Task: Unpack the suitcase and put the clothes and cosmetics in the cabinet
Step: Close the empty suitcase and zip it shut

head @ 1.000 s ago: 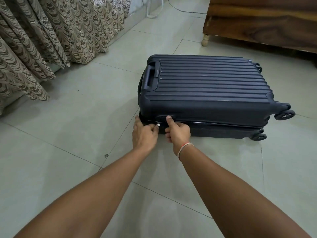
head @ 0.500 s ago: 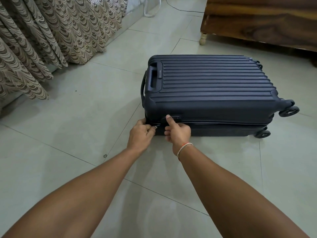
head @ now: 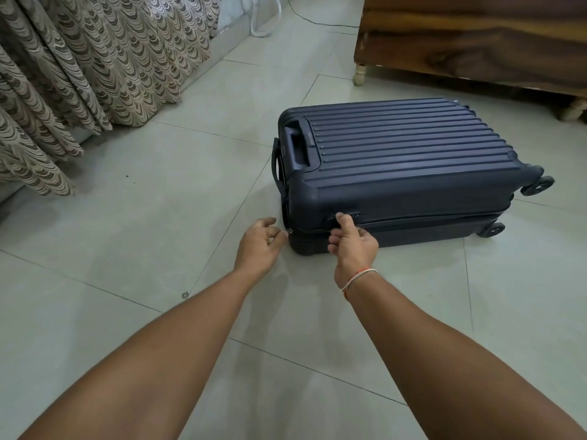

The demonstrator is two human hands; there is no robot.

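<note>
The dark blue hard plastic suitcase with ridges on top lies flat on the pale tiled floor, close to the brown wooden cabinet on small legs. It is not open yet, so the clothes and cosmetics are hidden inside.

A second ago both hands sat close together at the front seam, and the left hand was pinching the little silver zipper pull. Now the left hand is over by the suitcase's near left corner, and the zipper pull is there too, right at the fingertips. The left fingers are loosely curled, but from here I cannot tell if they grip the pull or only touch it. The suitcase also looks a bit farther off than before (that could just be the head moving).

The right hand has hardly moved. Its thumb presses up by the small dark lock on the front, and its other fingers are curled against the seam below, holding the case steady.

This seems to mean the zipper has begun to travel along the seam toward the corner. The unpacking is only starting. The zipper likely has to go round the handle end and along the far side before the lid can lift. Corners can snag a zipper, so a slow pull looks wise.
</note>
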